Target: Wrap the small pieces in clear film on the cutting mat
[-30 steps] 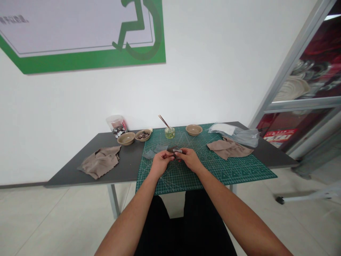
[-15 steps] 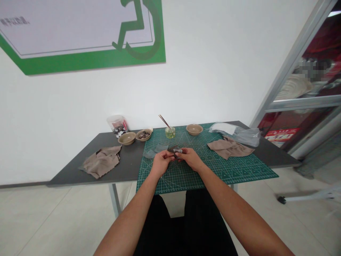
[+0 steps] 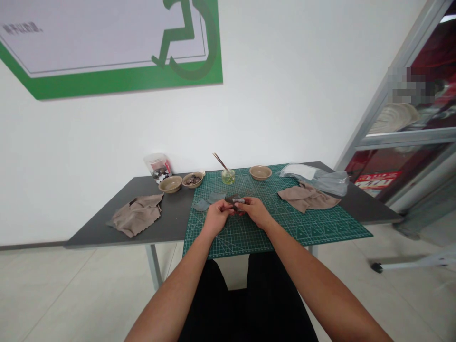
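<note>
My left hand (image 3: pixel 216 217) and my right hand (image 3: pixel 255 211) meet over the middle of a green cutting mat (image 3: pixel 295 228) on a dark grey table (image 3: pixel 167 228). Both are closed, fingertips pinching a small dark piece (image 3: pixel 234 199) with a pale bit at its right end held between them. I cannot tell what the piece is. Just left of the hands a grey cloth scrap (image 3: pixel 206 201) lies on the mat.
Behind the hands stand a small glass with sticks (image 3: pixel 227 175), three tan bowls (image 3: pixel 170 183) (image 3: pixel 193 179) (image 3: pixel 260 172) and a clear plastic jar (image 3: pixel 157 167). Beige cloths lie at left (image 3: pixel 137 214) and right (image 3: pixel 306 197). A clear plastic bag (image 3: pixel 317 177) lies at the back right.
</note>
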The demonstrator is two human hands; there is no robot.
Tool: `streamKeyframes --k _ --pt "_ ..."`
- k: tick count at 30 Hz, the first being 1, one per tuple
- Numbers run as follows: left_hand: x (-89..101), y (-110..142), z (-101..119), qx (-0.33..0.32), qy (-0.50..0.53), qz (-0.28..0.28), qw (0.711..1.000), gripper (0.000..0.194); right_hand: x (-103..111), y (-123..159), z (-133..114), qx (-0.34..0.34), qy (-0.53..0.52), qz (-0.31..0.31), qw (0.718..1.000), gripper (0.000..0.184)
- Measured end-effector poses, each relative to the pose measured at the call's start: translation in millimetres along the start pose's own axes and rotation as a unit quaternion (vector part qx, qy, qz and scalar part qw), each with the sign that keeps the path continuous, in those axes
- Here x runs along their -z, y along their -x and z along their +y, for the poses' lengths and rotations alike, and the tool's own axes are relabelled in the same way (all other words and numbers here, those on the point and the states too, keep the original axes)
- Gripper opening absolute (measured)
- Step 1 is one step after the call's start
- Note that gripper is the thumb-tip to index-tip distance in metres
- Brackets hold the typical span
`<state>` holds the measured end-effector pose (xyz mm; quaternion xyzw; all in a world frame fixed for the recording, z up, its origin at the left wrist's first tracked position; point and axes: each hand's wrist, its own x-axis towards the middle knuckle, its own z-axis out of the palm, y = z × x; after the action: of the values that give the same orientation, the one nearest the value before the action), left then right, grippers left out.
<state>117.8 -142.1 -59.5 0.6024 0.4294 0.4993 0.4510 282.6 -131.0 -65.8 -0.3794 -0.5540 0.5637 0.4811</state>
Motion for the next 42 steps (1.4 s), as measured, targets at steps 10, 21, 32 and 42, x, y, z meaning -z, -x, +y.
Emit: streamKeyframes --k 10,21,32,42 --pt "-1.5 -1.3 -2.1 0.005 0.042 -0.007 0.999 0.007 -2.5 0.0 -0.6 0.011 -0.010 0.021 1.000 0.027" --pt "1.1 -3.2 -1.2 0.014 0.124 0.027 0.992 0.018 -4.2 3.1 -5.0 0.010 -0.081 0.062 0.995 0.031" --pt "4.3 -2.2 -2.4 -0.009 0.011 0.008 1.000 0.026 -3.7 4.0 -4.5 0.030 -0.029 0.018 0.999 0.030" --pt "1.2 -1.0 0.9 -0.013 -0.042 0.013 0.999 0.015 -2.8 1.2 -2.9 0.028 0.004 0.015 0.999 0.028"
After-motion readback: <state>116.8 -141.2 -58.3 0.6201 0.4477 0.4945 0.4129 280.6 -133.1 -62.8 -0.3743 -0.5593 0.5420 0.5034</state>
